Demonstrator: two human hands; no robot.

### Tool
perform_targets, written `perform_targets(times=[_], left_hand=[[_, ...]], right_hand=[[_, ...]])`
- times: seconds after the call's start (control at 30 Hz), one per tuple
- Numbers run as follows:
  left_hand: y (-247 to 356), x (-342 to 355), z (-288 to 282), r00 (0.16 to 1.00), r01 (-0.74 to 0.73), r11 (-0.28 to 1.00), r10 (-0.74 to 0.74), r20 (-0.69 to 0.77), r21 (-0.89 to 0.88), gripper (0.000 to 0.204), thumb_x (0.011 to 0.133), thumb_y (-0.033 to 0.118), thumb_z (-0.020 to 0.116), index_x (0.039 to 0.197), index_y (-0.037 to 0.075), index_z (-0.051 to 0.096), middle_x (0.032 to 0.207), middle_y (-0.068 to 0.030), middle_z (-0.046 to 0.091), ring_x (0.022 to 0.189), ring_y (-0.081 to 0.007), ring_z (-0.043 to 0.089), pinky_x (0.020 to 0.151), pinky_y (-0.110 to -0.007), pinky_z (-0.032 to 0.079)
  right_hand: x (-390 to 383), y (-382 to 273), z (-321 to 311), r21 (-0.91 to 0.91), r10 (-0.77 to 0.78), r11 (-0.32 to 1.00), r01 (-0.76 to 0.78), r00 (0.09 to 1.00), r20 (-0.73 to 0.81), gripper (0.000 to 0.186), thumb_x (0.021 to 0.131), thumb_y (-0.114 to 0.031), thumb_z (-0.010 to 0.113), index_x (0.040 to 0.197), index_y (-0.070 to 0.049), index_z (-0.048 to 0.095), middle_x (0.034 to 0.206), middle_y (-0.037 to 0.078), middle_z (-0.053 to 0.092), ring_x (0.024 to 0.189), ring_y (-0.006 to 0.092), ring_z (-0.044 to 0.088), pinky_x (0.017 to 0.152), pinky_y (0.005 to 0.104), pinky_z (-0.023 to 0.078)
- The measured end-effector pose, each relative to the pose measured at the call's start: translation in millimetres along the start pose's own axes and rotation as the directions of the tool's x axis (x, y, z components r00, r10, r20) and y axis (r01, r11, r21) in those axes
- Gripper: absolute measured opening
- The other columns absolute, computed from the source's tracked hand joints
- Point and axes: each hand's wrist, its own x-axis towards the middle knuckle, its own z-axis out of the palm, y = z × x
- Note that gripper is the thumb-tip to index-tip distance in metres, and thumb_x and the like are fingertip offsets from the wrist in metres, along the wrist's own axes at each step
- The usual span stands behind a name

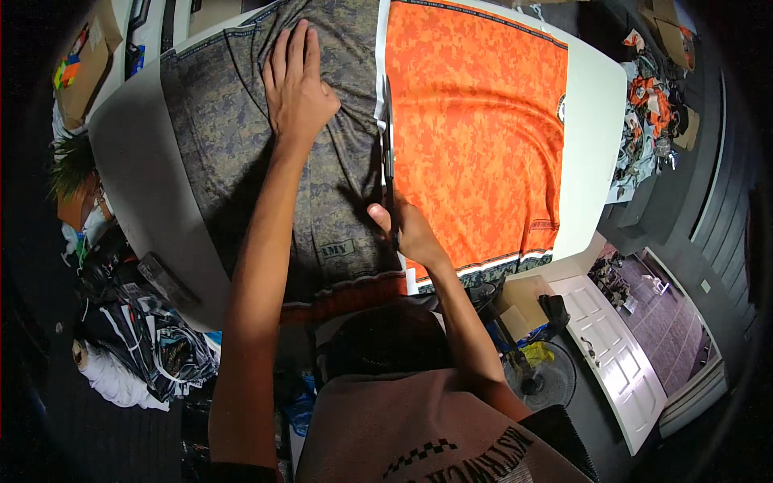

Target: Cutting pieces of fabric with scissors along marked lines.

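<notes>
My left hand lies with fingers stretched out on the rumpled dark camouflage fabric. My right hand grips black scissors lengthwise along a white strip between that fabric and an orange camouflage panel. The blades point away from me along the strip; I cannot tell how far they are open. Both panels lie on a pale table, with a second dark and red layer showing along the near edge.
Cardboard boxes, a fan and an open white door stand at the lower right. Piles of cloth lie at the lower left. More scraps and a box lie beyond the table's right edge; another box is at the upper left.
</notes>
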Motion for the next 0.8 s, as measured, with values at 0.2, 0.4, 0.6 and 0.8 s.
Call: perform_targets(times=[0.2, 0.4, 0.6, 0.8], left_hand=[[-1.0, 0.4, 2.2, 1.000, -0.002, 0.999, 0.003, -0.023, 0.035, 0.066, 0.067, 0.004, 0.055, 0.132, 0.000, 0.047, 0.145, -0.0076, 0.040, 0.132, -0.0276, 0.036, 0.108, -0.040, 0.028], [1.4, -2.5, 5.0, 1.000, -0.015, 1.000, 0.016, -0.021, 0.019, 0.067, 0.066, 0.004, 0.056, 0.132, 0.000, 0.047, 0.145, -0.0079, 0.040, 0.132, -0.0279, 0.036, 0.108, -0.040, 0.028], [-0.2, 0.7, 1.8, 0.999, -0.021, 1.000, 0.021, -0.028, 0.019, 0.068, 0.065, 0.004, 0.056, 0.132, 0.000, 0.047, 0.145, -0.0083, 0.040, 0.132, -0.0284, 0.036, 0.107, -0.040, 0.029], [0.7, -0.1, 1.3, 1.000, -0.022, 1.000, 0.022, -0.020, 0.014, 0.069, 0.065, 0.004, 0.056, 0.133, 0.000, 0.047, 0.145, -0.0079, 0.039, 0.132, -0.0283, 0.036, 0.107, -0.040, 0.029]], right_hand=[[0.8, -0.1, 1.7, 0.024, 0.007, 1.000, -0.007, 1.000, 0.005, 0.058, 0.094, -0.048, 0.052, 0.119, 0.004, 0.050, 0.093, 0.023, 0.065, 0.078, 0.0343, 0.062, 0.071, 0.0410, 0.047], [-0.8, 1.8, 4.2, 0.043, 0.000, 0.999, 0.002, 0.999, -0.053, 0.058, 0.093, -0.048, 0.052, 0.117, 0.005, 0.050, 0.088, 0.021, 0.064, 0.074, 0.0313, 0.060, 0.069, 0.0402, 0.047], [2.8, 5.8, 2.3, 0.070, 0.079, 0.994, -0.081, 0.997, 0.027, 0.058, 0.094, -0.049, 0.052, 0.113, 0.006, 0.051, 0.086, 0.021, 0.063, 0.073, 0.0290, 0.059, 0.069, 0.0388, 0.047], [2.1, 4.9, 1.1, 0.114, 0.009, 0.993, -0.011, 1.000, 0.013, 0.057, 0.094, -0.049, 0.052, 0.104, 0.007, 0.052, 0.082, 0.020, 0.062, 0.070, 0.0278, 0.057, 0.067, 0.0379, 0.046]])
